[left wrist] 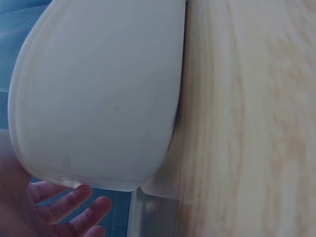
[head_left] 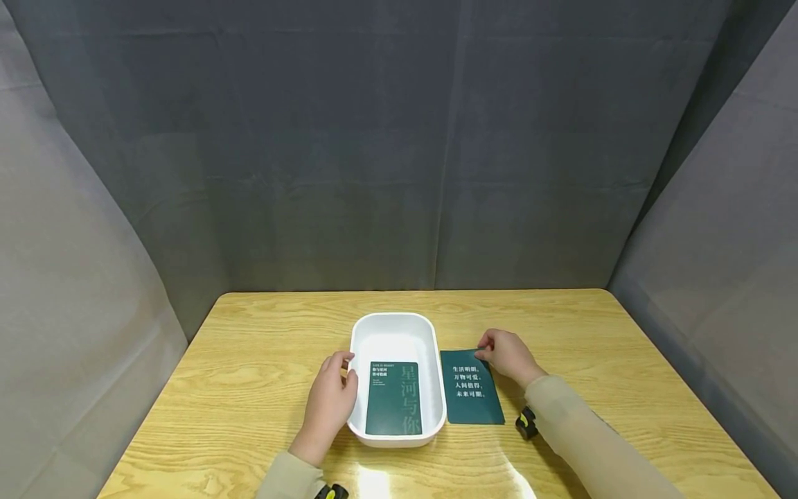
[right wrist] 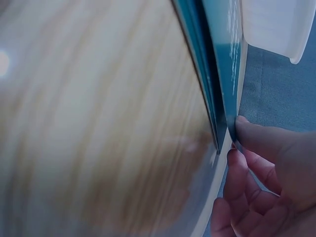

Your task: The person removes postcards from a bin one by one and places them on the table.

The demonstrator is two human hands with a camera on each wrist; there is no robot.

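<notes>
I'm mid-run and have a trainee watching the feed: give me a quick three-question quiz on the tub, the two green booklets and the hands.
1. True or false: both booklets lie inside the tub.
2. Which hand touches the booklet on the table? A) left B) right C) neither
3. Fill in: the left hand rests against the tub's ____ wall.

Key
1. False: one booklet lies in the tub, the other on the table beside it.
2. B: the right hand pinches its far corner; the right wrist view shows the cover lifted at the fingertips.
3. Left.

table [head_left: 249, 388]: glossy wood grain | tray [head_left: 430, 333]: smooth white plastic | booklets [head_left: 472, 386]: matt card | backdrop [head_left: 399, 138]: grey cloth
</notes>
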